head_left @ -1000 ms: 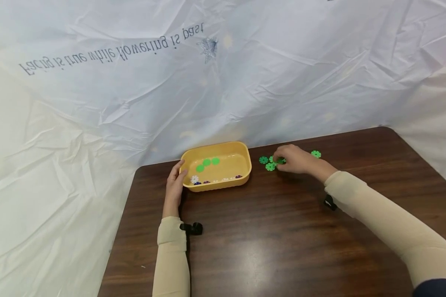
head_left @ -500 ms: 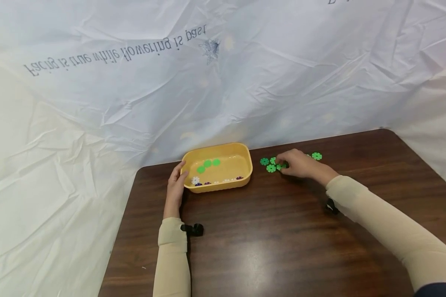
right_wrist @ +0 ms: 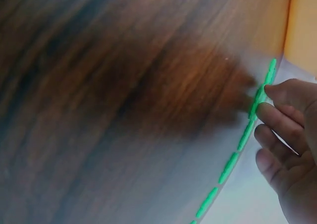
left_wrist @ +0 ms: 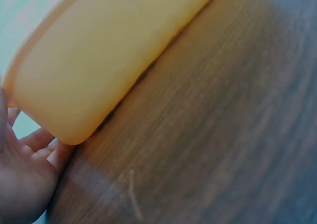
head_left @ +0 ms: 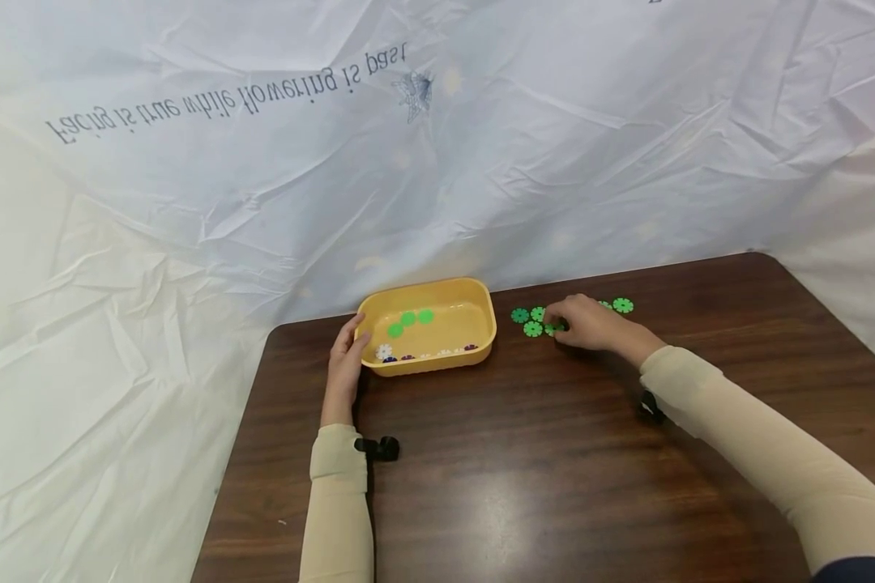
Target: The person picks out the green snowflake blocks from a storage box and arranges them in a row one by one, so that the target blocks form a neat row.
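My left hand (head_left: 344,368) grips the left end of a yellow plastic basin (head_left: 430,367), the thumb over its rim and the fingers along the outside. In the left wrist view the fingers (left_wrist: 37,140) reach under the basin's corner. Right of the basin, my right hand (head_left: 591,322) is low over a cluster of green snowflake discs. Thumb and forefinger meet at the edge of one green snowflake disc (right_wrist: 257,99), pinching it close to the table; the other fingers are curled. A darker green disc (head_left: 519,315) and a light green disc (head_left: 533,329) lie left of the hand.
Inside the basin are several green discs (head_left: 408,318), a white disc (head_left: 384,351) and a few purple ones. Another green disc (head_left: 623,305) lies beyond my right hand. The brown table (head_left: 496,470) ends at a hanging white cloth (head_left: 481,162) behind the basin.
My right hand has shifted slightly right and nearer me, uncovering more green discs on its left and right. The left hand and basin have stayed in place.
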Demonstrator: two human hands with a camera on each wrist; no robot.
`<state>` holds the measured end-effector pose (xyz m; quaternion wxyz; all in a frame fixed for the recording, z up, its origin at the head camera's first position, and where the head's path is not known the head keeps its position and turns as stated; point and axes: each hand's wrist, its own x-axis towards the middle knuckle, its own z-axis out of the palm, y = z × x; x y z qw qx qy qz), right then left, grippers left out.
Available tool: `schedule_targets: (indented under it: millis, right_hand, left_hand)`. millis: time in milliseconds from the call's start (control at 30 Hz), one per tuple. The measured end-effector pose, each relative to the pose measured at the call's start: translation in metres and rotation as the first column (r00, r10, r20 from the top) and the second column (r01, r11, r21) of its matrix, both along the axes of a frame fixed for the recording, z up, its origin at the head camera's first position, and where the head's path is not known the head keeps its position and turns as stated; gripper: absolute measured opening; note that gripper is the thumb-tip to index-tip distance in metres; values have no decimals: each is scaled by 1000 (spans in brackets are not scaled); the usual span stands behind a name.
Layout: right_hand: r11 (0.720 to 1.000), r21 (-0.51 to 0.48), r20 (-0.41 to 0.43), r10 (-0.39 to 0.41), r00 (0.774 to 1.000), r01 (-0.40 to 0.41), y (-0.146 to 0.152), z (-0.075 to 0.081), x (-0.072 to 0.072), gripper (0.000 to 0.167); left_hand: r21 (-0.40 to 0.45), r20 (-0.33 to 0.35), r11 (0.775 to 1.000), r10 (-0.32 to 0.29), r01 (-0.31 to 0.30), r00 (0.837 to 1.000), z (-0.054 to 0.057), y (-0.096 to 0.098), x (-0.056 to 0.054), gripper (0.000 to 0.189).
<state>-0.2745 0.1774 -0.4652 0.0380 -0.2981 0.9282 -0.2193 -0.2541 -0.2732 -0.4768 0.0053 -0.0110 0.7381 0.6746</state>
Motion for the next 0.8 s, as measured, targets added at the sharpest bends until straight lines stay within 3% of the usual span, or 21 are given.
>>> schedule_targets:
  millis: [267, 333, 500, 667, 800]
  right_hand:
    - [997, -74, -34, -10, 999, 7, -6, 12, -5, 14]
    - [996, -86, -43, -7, 999, 4, -14, 20, -7, 13]
    - [995, -93, -89, 11, 996, -19, -49, 40, -13, 12]
    - [994, -63, -118, 78, 990, -85, -90, 49, -22, 19]
    - [993, -28, -42, 112, 993, -114, -123, 46, -29, 28]
  left_hand:
    - [6, -12, 1000, -11, 11, 1000, -1, -1, -1, 51]
    - [8, -9, 1000, -9, 10, 1000, -7, -3, -5, 51]
    - [24, -2, 1000, 5, -5, 1000, -28, -8, -19, 50]
    - [17, -34, 999, 28, -28, 999, -33, -7, -21, 45]
    - [11, -49, 999, 43, -43, 998, -34, -5, -19, 42]
